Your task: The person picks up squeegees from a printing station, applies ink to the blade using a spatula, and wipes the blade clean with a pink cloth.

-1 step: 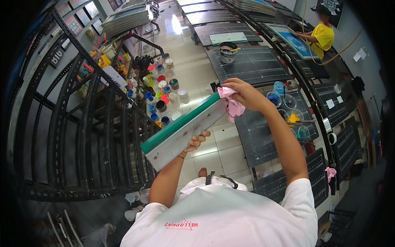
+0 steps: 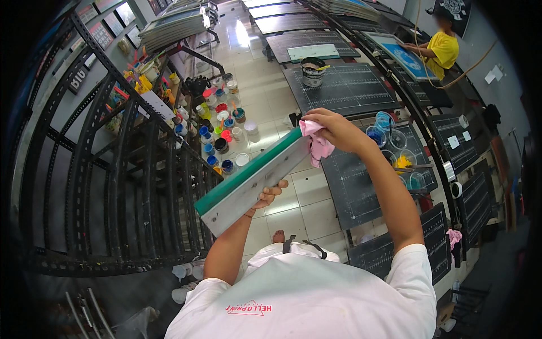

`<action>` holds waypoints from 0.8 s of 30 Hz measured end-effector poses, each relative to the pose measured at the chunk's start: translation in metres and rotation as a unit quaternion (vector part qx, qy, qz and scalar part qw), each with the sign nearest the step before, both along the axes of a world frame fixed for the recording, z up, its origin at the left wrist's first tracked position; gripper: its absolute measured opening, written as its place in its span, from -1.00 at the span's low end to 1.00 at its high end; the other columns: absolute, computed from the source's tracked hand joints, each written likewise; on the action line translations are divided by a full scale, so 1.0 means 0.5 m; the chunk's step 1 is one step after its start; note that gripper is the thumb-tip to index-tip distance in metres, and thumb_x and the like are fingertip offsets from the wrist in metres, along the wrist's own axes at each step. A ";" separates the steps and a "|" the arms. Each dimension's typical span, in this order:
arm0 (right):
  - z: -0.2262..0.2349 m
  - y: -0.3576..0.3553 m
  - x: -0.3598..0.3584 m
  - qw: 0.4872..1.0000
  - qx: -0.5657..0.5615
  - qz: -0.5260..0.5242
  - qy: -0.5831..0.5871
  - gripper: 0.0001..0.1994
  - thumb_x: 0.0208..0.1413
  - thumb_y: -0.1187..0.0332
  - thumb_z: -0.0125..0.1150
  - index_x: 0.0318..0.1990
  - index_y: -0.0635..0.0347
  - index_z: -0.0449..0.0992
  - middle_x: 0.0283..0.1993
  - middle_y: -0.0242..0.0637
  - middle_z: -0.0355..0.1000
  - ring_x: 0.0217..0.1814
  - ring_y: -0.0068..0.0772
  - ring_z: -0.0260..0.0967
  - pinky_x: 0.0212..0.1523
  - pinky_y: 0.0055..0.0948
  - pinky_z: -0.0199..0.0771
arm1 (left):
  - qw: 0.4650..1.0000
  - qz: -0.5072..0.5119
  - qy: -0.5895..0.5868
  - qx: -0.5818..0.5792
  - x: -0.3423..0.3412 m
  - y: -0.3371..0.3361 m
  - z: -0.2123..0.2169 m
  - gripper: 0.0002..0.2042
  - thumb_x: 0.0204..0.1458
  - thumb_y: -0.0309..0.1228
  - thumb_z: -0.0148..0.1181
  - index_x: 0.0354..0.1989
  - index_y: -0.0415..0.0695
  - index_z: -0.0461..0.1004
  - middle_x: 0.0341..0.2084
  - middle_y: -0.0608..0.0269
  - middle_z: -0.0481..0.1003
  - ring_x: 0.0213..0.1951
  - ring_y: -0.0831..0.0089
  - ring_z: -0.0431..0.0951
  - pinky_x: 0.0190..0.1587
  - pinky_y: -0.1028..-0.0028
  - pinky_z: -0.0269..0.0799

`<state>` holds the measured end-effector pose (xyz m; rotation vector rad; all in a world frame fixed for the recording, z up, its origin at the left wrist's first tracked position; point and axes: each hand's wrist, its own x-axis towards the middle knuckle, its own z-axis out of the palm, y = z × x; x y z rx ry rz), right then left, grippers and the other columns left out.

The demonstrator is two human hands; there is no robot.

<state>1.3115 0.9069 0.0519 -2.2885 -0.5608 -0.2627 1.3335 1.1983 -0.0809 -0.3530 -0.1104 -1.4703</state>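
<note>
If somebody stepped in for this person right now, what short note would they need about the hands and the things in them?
Left hand: grips the long squeegee from below, green blade edge up, held tilted in the air.
Right hand: presses a pink rag against the squeegee's far end.
Nearby: paint pots on the floor by the black rack, dark print tables to the right.
Done: rag sits at the far end.
Left: cannot tell how much of the blade is wiped.
</note>
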 end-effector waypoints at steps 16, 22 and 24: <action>-0.010 0.105 -0.048 0.987 0.101 -0.124 0.010 -0.82 0.05 0.53 0.12 -0.18 0.32 0.55 -0.31 -0.06 0.51 -0.26 -0.13 0.49 -0.20 -0.33 0.43 | 0.416 0.629 -0.394 0.526 0.027 -0.005 0.135 -0.42 0.14 -0.08 0.18 0.12 -0.37 0.29 -0.05 0.09 0.44 -0.03 0.44 0.41 0.09 0.40 0.30; 0.010 0.086 -0.096 0.960 0.181 -0.200 0.077 -0.57 0.10 0.54 0.06 0.17 0.23 0.33 -0.19 -0.14 0.53 -0.18 -0.40 0.49 -0.13 -0.47 0.43 | 0.425 0.725 -0.327 0.432 0.073 -0.025 0.197 -0.57 0.15 -0.27 0.22 0.03 -0.38 0.37 -0.06 0.12 0.47 -0.07 0.46 0.44 0.04 0.47 0.31; 0.059 0.078 -0.099 0.945 0.281 -0.158 0.049 -0.62 0.14 0.52 0.05 0.15 0.24 0.34 -0.16 -0.24 0.49 -0.16 -0.46 0.45 -0.10 -0.51 0.41 | 0.406 0.712 -0.348 0.456 0.071 -0.015 0.189 -0.58 0.15 -0.27 0.22 0.03 -0.38 0.37 -0.08 0.13 0.48 -0.08 0.47 0.45 0.02 0.48 0.32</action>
